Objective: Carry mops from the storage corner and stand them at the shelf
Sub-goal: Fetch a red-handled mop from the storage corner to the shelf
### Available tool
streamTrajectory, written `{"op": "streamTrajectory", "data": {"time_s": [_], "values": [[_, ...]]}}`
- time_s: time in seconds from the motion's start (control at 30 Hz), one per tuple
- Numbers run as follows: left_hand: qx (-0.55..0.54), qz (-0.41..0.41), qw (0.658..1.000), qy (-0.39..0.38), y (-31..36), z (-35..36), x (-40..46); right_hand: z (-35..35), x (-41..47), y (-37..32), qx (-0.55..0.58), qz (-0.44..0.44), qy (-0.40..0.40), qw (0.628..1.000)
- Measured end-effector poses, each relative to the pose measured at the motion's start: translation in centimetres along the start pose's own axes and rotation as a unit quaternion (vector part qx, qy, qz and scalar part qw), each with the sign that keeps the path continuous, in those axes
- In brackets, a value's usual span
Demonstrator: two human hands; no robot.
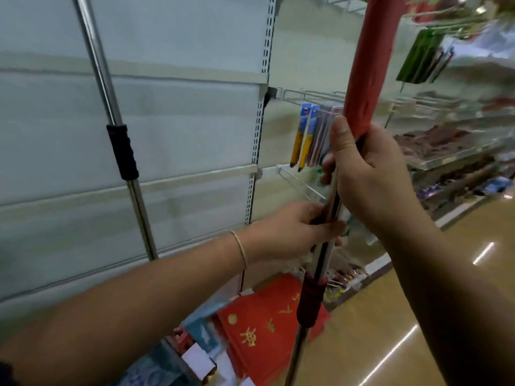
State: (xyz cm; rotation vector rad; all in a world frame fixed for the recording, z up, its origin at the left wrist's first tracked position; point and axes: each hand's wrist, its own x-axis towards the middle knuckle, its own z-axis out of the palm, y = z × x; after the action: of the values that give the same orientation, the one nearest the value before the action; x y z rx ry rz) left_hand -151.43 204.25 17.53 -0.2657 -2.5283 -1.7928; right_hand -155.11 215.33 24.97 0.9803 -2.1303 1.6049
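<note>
I hold a mop (365, 79) upright in front of the shelf (178, 135); its pole is metal with a long red grip on top and a dark red collar lower down. My right hand (370, 174) grips the pole just under the red grip. My left hand (295, 232) grips the pole lower, above the collar. A second mop pole (111, 107), silver with a black collar, leans against the white shelf panel at the left. Both mop heads are out of view.
Red boxes with gold print (264, 324) and other packages lie on the shelf's bottom level. Hanging packets (306, 135) and stocked shelves (451, 151) run along the right. A shiny tan floor (390, 330) lies in the aisle at the lower right.
</note>
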Motion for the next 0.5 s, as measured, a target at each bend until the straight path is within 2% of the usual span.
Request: {"op": "streamTrajectory", "data": {"time_s": [0.27,0.5], "values": [[0.026,-0.058,0.996,0.062,0.8,1.4,-1.1,-0.4,0.9,1.9,-0.007,-0.026,-0.066,0.997],[0.045,-0.068,0.994,0.069,2.4,2.6,-3.3,-1.3,-0.3,1.0,0.028,-0.067,-0.106,0.992]]}}
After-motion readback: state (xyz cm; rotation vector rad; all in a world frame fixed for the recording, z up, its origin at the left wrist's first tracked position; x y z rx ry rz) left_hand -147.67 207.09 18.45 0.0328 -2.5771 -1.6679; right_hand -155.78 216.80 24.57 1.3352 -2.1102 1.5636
